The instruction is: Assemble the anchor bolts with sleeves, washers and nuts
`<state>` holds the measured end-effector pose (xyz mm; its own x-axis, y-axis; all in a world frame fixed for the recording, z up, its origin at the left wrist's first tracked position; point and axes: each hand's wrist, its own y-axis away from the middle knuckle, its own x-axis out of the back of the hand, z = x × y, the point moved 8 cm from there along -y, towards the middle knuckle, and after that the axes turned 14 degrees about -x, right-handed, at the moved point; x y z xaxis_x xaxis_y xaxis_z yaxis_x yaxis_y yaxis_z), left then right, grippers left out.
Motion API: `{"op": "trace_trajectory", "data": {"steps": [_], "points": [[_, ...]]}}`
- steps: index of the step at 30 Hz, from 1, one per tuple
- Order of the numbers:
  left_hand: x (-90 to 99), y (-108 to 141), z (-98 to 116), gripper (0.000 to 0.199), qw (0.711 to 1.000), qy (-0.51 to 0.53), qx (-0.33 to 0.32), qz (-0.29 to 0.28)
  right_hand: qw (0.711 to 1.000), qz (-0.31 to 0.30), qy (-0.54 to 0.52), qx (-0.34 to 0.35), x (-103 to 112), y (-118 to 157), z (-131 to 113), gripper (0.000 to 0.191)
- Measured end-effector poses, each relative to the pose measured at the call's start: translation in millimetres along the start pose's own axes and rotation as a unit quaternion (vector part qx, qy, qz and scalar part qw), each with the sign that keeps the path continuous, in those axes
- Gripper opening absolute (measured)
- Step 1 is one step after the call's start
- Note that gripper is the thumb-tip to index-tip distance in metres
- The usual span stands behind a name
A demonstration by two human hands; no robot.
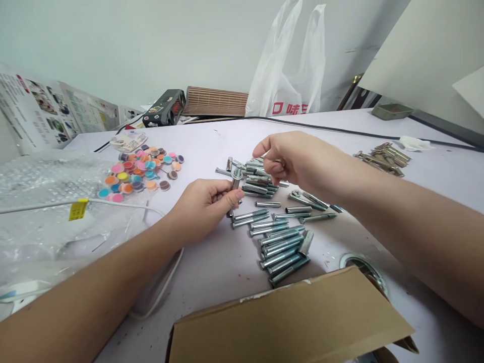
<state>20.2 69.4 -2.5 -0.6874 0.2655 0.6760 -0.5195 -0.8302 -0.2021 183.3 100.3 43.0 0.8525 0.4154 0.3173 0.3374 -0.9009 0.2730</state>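
Observation:
My left hand [212, 201] is closed on a silver bolt [237, 174], held upright with its washer end at the top. Above the right part of the metal pile, my right hand [282, 156] has its fingers curled in; what they hold, if anything, is hidden. Loose silver bolts [282, 247] lie in a rough column on the white table [215, 272]. Metal sleeves [267, 204] and more bolts are heaped between and below the hands.
An open cardboard box [291, 317] stands at the front edge. Small colourful paint pots [139, 169] and clear plastic wrap [49, 201] lie left. Brass-coloured bolts [385, 159] lie right. A white plastic bag [287, 75] and a black cable [321, 124] are at the back.

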Motion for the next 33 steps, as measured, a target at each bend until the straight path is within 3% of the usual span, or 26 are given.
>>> {"op": "trace_trajectory", "data": {"steps": [2, 4, 6, 10, 13, 16, 26, 30, 33], "points": [[0.1, -0.2, 0.1, 0.044, 1.000, 0.005, -0.002, 0.004, 0.996, 0.014, 0.086, -0.034, 7.8, 4.4, -0.5, 0.012], [0.4, -0.7, -0.2, 0.043, 1.000, 0.005, -0.004, 0.009, 0.981, 0.009, 0.184, -0.062, 8.2, 9.4, 0.8, 0.022], [0.7, -1.0, -1.1, 0.043, 1.000, -0.007, -0.002, 0.012, 0.977, -0.015, 0.207, -0.037, 1.0, 12.8, -2.6, 0.023], [-0.7, -0.8, -0.5, 0.040, 0.999, -0.032, -0.012, 0.007, 0.977, 0.035, 0.161, 0.134, -8.8, 16.5, -24.1, 0.023], [-2.2, -0.1, 1.8, 0.039, 0.999, -0.035, -0.027, 0.003, 0.941, 0.090, 0.174, 0.277, -14.9, 25.7, -40.4, 0.020], [-3.8, -0.8, 4.6, 0.036, 0.998, -0.034, -0.046, -0.003, 0.917, 0.077, 0.174, 0.351, -22.3, 30.9, -46.8, 0.016], [-3.4, -2.6, 9.1, 0.029, 0.996, -0.051, -0.079, 0.003, 0.930, 0.023, 0.104, 0.351, -28.5, 22.9, -37.9, 0.022], [-3.8, -3.2, 8.9, 0.029, 0.996, -0.043, -0.077, 0.004, 0.937, 0.043, 0.051, 0.342, -24.9, 15.6, -28.7, 0.024], [-4.5, -3.7, 9.7, 0.028, 0.996, -0.044, -0.078, 0.002, 0.927, 0.068, 0.071, 0.361, -25.1, 15.7, -26.0, 0.033]]}}
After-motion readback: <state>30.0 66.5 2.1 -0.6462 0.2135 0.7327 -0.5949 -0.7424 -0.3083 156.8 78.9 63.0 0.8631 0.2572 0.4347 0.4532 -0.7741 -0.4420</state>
